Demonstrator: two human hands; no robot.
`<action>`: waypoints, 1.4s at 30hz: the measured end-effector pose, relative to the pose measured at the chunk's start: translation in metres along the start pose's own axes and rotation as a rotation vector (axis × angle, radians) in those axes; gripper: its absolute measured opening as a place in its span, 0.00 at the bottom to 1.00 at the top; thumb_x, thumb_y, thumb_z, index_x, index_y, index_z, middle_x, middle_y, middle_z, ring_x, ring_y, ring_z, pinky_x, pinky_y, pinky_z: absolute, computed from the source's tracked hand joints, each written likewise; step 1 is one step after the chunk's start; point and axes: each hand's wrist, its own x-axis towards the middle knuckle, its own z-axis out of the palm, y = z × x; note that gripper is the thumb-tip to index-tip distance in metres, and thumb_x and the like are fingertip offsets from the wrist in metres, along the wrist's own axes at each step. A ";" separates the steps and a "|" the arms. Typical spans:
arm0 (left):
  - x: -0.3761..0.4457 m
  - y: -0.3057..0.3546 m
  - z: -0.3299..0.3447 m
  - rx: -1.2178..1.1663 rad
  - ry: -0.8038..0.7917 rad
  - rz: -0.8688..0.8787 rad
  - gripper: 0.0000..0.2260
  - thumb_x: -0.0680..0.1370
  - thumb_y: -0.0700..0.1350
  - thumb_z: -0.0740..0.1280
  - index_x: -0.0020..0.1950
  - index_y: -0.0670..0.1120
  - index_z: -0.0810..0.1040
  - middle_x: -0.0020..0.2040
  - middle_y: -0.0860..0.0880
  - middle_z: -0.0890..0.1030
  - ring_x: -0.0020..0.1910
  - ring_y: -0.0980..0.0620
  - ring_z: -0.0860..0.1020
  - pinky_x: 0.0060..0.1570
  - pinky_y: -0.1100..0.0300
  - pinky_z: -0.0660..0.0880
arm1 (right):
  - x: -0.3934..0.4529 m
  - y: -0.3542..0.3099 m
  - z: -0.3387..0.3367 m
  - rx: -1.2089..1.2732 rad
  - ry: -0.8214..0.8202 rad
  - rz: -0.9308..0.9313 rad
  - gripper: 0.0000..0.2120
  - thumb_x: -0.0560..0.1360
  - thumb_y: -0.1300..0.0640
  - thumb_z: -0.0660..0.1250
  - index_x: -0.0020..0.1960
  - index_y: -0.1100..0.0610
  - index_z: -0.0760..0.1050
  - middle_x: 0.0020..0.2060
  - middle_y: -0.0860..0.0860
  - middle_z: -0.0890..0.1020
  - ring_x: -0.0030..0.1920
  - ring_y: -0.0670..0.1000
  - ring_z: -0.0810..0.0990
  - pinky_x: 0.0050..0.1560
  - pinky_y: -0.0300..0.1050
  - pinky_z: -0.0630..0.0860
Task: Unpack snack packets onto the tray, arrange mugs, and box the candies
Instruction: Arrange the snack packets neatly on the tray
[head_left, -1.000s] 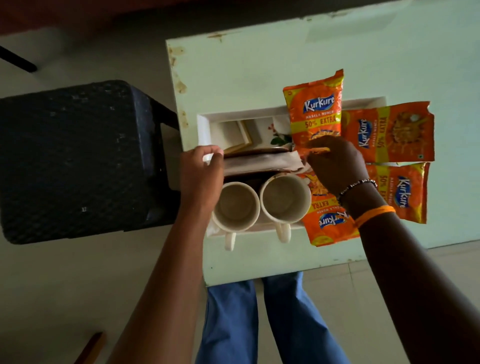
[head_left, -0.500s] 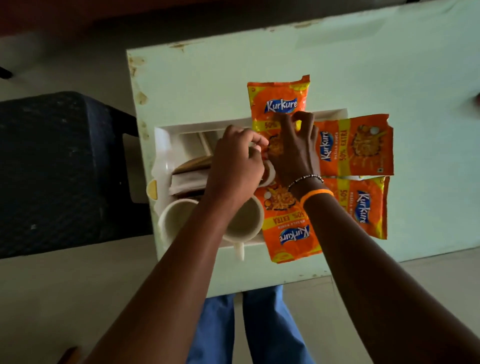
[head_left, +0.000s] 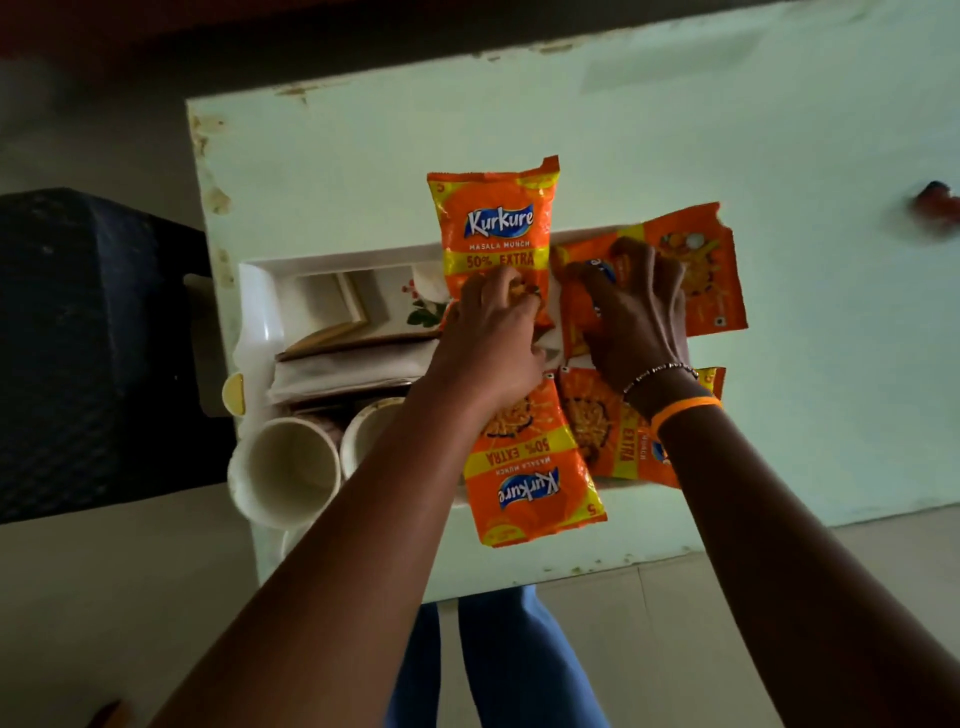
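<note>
Head view: white tray (head_left: 254, 306) on pale green table (head_left: 779, 130). Left hand (head_left: 491, 332) lies fingers curled on the lower edge of the far snack packet (head_left: 493, 228), which stands lengthwise over the tray's far rim. Right hand (head_left: 636, 317) is spread flat, fingers splayed, pressing the right-hand packet (head_left: 711, 270); no closed grip visible. Two more packets: near one (head_left: 530, 483) overhangs the tray's near rim, another (head_left: 602, 431) lies just beside it under the right wrist. Two white mugs (head_left: 285, 467) sit at the tray's near-left corner, beside folded paper (head_left: 343, 369).
</note>
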 end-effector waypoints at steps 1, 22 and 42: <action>0.001 0.001 0.000 -0.012 0.020 -0.003 0.21 0.76 0.47 0.64 0.68 0.46 0.67 0.74 0.47 0.57 0.73 0.44 0.54 0.69 0.46 0.60 | 0.001 0.001 -0.001 0.006 -0.013 -0.011 0.23 0.72 0.59 0.65 0.66 0.47 0.68 0.69 0.59 0.63 0.65 0.65 0.60 0.61 0.61 0.67; -0.085 0.021 0.099 0.024 -0.064 0.026 0.45 0.72 0.44 0.67 0.74 0.50 0.34 0.76 0.45 0.34 0.73 0.39 0.31 0.73 0.39 0.39 | -0.096 0.021 0.010 -0.106 -0.125 -0.123 0.25 0.72 0.56 0.65 0.68 0.46 0.65 0.73 0.55 0.63 0.75 0.65 0.50 0.71 0.65 0.38; -0.205 -0.059 0.122 -0.979 0.342 -0.493 0.10 0.75 0.34 0.62 0.45 0.49 0.74 0.44 0.49 0.78 0.38 0.50 0.76 0.37 0.63 0.74 | -0.189 -0.009 0.036 0.766 0.290 0.675 0.14 0.73 0.66 0.63 0.58 0.64 0.67 0.54 0.64 0.73 0.45 0.60 0.74 0.44 0.50 0.72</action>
